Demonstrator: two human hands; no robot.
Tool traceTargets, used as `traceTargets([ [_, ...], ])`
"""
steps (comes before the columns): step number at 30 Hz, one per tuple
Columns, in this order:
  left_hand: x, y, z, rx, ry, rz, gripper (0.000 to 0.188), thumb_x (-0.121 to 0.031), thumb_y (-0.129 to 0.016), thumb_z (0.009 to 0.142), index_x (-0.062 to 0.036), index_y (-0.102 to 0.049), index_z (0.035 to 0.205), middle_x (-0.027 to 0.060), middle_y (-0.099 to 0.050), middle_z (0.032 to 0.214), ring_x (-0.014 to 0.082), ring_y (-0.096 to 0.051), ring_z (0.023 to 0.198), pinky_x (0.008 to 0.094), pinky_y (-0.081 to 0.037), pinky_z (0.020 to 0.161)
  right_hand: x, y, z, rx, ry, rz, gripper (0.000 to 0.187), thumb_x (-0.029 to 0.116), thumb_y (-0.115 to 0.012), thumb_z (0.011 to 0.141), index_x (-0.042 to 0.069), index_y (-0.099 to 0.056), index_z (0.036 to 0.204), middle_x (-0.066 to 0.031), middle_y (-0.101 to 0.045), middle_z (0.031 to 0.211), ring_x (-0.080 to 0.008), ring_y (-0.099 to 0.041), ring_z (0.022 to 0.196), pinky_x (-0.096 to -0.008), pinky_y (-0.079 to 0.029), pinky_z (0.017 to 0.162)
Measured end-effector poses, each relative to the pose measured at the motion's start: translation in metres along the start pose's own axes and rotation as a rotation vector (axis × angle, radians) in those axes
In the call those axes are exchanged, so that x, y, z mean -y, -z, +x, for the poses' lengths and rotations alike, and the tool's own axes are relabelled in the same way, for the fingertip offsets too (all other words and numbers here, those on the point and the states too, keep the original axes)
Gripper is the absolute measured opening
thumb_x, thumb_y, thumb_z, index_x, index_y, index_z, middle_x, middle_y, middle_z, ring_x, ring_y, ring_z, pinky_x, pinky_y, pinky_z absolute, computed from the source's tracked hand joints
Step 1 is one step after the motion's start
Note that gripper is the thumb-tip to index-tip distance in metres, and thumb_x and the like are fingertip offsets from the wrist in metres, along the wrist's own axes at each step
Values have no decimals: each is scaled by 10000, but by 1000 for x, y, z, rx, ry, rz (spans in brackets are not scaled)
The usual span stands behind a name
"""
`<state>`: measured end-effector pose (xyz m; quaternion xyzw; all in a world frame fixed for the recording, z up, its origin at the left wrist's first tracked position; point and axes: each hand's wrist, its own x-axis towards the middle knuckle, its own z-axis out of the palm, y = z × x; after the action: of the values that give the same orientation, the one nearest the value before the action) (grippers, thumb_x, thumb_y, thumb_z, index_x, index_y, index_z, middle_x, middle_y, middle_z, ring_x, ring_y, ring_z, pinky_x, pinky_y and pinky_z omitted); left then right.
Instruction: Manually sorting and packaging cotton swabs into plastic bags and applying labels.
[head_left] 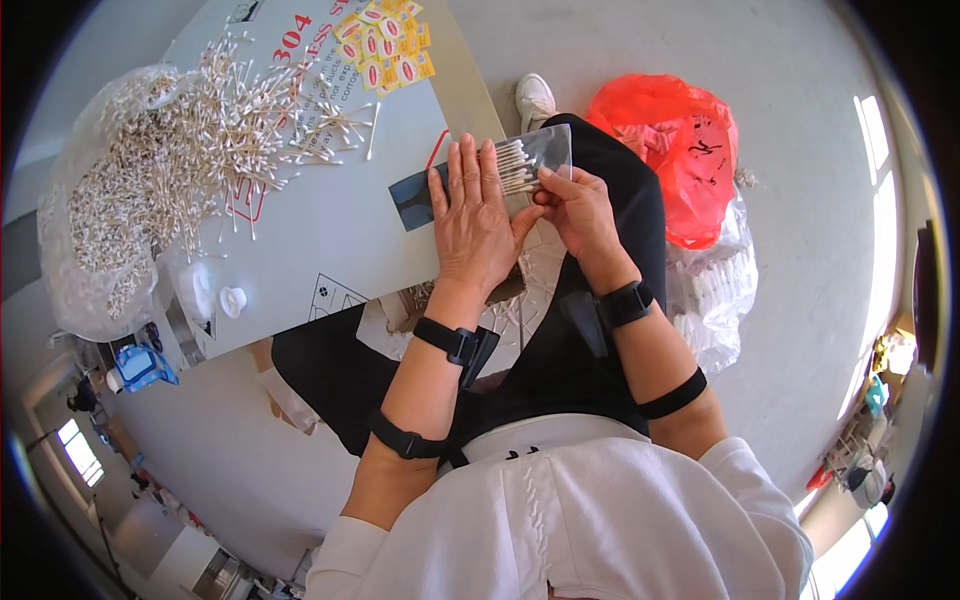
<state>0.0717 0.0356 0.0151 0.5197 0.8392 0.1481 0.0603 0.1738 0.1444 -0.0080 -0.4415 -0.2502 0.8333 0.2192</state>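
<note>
A clear plastic bag (553,148) with a bundle of cotton swabs (514,168) in it lies at the right edge of the table. My left hand (472,215) rests flat on the bag, its fingers stretched out and hiding part of it. A dark end of the bag (408,203) shows left of that hand. Thumb and fingers of my right hand (581,213) pinch the bag's lower edge, beside the swab tips. Loose cotton swabs (245,110) lie in a large heap on the left of the table, spilling from a big clear bag (65,240).
Yellow and white packets (385,45) lie at the table's far edge. A white spool-like piece (232,301) sits near its front left. A red plastic bag (715,120) and a clear bag of white items (715,290) stand on the floor at right. A carton (510,285) is below the table edge.
</note>
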Motion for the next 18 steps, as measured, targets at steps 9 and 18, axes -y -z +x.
traceTargets([
  [9, 0, -5, -1, -27, 2, -60, 899, -533, -534, 928, 21, -165, 1532, 259, -195, 1584, 389, -156, 1488, 560, -118, 1180, -2, -1, 4, 29, 28, -97, 168, 159, -749, 877, 38, -663, 798, -22, -637, 693, -76, -555, 546, -203, -459, 490],
  [18, 1, -9, 9, -378, 170, -1056, 687, -335, -400, 1055, 12, -78, 1553, 205, -103, 1618, 312, -144, 1497, 403, -122, 1213, 3, -14, 31, 42, 86, -210, 307, 380, -694, 918, 94, -676, 808, 38, -597, 650, -49, -460, 479, -209, -297, 423],
])
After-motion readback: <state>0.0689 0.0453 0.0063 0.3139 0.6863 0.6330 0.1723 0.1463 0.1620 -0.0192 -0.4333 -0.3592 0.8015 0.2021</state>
